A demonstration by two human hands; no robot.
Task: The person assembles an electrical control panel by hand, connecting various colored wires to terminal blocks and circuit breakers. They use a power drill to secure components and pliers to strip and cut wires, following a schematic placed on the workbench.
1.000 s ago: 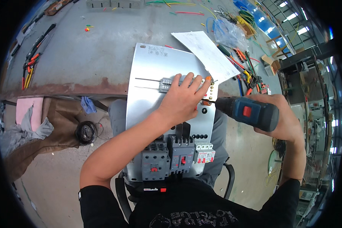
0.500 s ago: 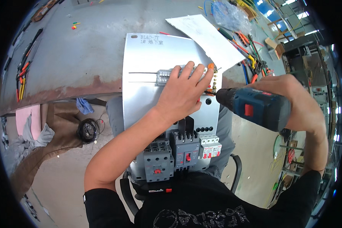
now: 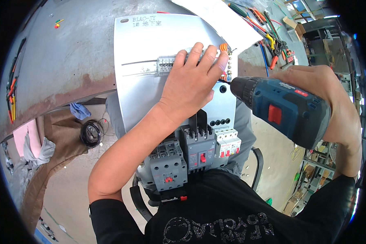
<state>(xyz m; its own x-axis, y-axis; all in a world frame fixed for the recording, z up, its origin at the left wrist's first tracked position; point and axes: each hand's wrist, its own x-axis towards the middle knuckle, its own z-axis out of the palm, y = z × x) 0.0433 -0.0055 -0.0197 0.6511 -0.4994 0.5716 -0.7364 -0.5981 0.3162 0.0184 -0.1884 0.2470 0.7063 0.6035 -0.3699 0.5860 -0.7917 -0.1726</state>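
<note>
A metal mounting plate (image 3: 140,91) lies over my lap, its far part resting on the table. My left hand (image 3: 193,77) is spread across the plate, fingers apart, over the right part of a grey terminal block row (image 3: 166,64). My right hand (image 3: 317,83) is closed around the grip of a blue cordless drill (image 3: 280,106). The drill's tip points left at a brass terminal strip (image 3: 229,65) with orange insulators (image 3: 223,47); the exact contact point is hard to see. Nearer me on the plate sit a contactor (image 3: 166,166), a moulded-case breaker (image 3: 198,148) and a small white breaker (image 3: 227,142).
A white sheet (image 3: 227,24) covers the plate's far right corner. Pliers and screwdrivers (image 3: 270,40) lie scattered right on the table (image 3: 77,53); more tools (image 3: 13,89) lie far left. A black cable coil (image 3: 91,133) is on the floor.
The view has shifted, so the plate and table sit higher and further left. The drill stays at the terminal strip with its rear end lower right, and my left hand remains spread over the terminal blocks.
</note>
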